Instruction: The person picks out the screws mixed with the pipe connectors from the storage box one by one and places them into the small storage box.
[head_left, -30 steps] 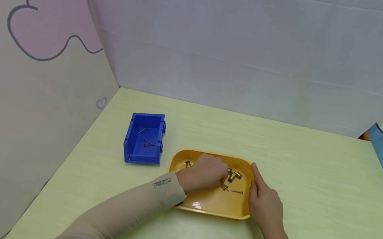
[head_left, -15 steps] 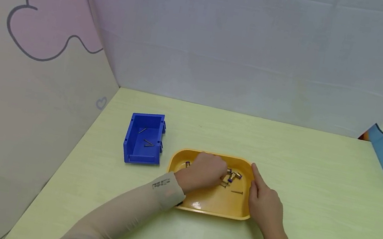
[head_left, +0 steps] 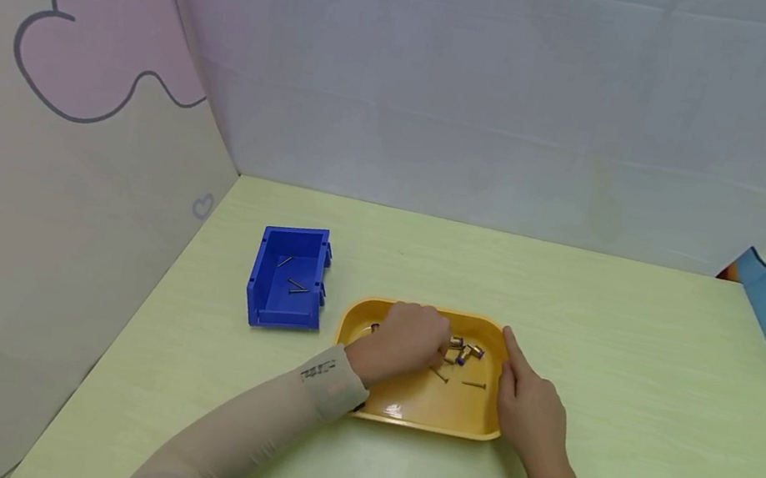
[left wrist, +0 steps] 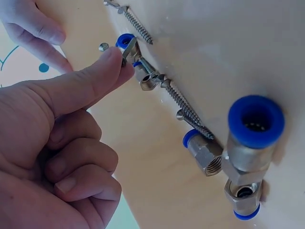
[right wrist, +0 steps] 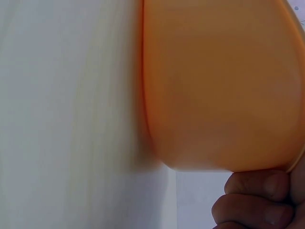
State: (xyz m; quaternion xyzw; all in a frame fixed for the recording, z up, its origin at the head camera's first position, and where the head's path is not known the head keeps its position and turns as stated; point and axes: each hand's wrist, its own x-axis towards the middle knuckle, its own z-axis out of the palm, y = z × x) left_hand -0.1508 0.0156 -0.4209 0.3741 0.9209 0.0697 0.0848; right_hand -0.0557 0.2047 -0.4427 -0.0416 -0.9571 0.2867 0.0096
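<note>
In the head view my left hand (head_left: 410, 337) is down inside the yellow tray (head_left: 427, 427). Its thumb and index finger pinch a small screw (left wrist: 104, 46), with the other fingers curled into the palm. Beside the fingertips lie several loose screws (left wrist: 180, 101) and brass fittings with blue collars (left wrist: 256, 126); in the head view the hand hides part of this pile. My right hand (head_left: 537, 421) holds the tray's right end, its index finger along the rim. The right wrist view shows its curled fingers (right wrist: 255, 202) against the tray's outer end wall.
A blue bin (head_left: 285, 314) with several screws (head_left: 297, 286) in it stands on the pale table (head_left: 570, 304), left of the tray and farther back. One screw (head_left: 473, 384) lies apart toward the tray's right end. Walls (head_left: 452, 98) close off the back and sides.
My left hand has slid slightly left within the tray. The screws by its fingertips have shifted, one now lying apart near the hand. My right hand and the tray have stayed put.
</note>
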